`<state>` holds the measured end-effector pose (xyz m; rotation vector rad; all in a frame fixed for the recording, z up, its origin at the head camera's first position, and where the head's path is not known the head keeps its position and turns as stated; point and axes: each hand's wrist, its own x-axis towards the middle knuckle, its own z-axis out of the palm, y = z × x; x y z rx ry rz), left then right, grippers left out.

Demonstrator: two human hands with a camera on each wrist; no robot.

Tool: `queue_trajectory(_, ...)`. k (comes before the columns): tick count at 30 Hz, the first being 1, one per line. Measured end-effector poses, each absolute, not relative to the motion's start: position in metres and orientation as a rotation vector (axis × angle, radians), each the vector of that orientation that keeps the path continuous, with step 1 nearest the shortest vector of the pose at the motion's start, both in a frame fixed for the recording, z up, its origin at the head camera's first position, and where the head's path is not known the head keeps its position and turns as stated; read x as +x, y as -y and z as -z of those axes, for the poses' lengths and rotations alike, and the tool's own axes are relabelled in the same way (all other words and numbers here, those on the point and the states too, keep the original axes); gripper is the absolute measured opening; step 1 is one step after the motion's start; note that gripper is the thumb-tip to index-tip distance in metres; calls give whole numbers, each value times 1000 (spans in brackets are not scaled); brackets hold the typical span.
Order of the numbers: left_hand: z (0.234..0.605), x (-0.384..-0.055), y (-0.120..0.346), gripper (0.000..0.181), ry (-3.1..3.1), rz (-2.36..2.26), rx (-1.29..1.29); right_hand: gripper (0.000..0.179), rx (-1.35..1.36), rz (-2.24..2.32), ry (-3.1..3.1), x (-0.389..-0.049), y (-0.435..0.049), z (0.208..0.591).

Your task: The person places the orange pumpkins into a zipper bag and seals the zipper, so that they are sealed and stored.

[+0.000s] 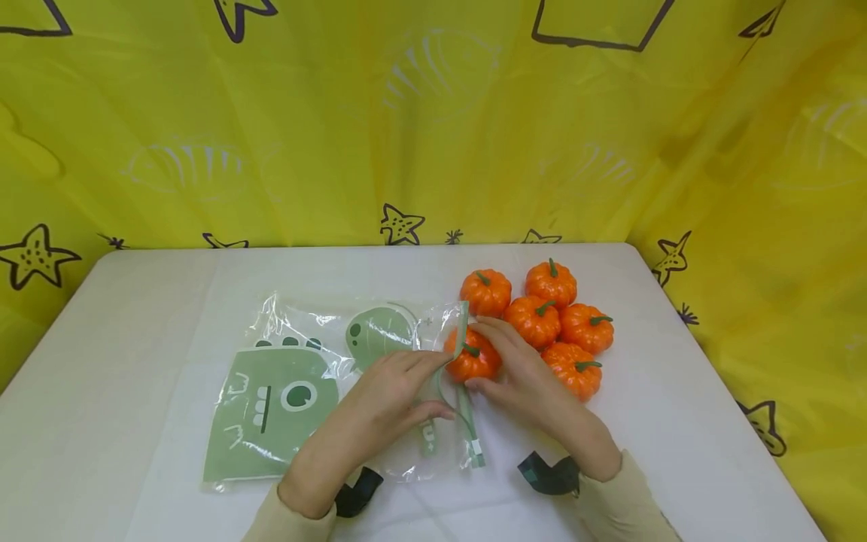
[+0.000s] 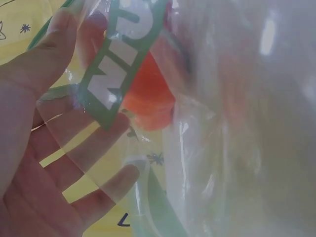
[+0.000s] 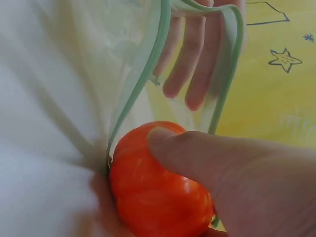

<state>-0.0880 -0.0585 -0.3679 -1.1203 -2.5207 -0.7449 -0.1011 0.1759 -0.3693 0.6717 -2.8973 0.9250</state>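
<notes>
A clear zip bag (image 1: 274, 444) with green cartoon monster prints lies flat, its green-edged mouth facing right. My left hand (image 1: 386, 391) holds the bag at its mouth, and in the right wrist view the green zip edges (image 3: 229, 64) stand apart. At that mouth, my right hand (image 1: 524, 373) grips a small orange toy pumpkin (image 1: 477, 367) with a green stem. The thumb (image 3: 168, 143) presses on the pumpkin's side in the right wrist view. Through the film in the left wrist view, part of the pumpkin (image 2: 148, 94) shows beyond my left fingers (image 2: 94, 148).
Several more orange pumpkins (image 1: 531, 322) sit in a cluster right of the bag, close to my right hand. The white slider (image 1: 476, 447) is at the near end of the zip. A yellow patterned curtain (image 1: 433, 135) hangs behind the white table (image 1: 169, 301).
</notes>
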Motion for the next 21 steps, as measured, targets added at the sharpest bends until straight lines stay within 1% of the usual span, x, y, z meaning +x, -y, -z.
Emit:
queue_trajectory(10,371,-87,58,73,2544,741,-1076,71,685,-993,2983,-100,-174,371)
queue_trajectory(13,371,-87,58,72,2511,755,-1058,71,703,-1010,3026,-99,-176,371)
queue_trajectory(21,367,-87,57,66,2557,789,-990,61,791,-1034,2947,-98,-184,366)
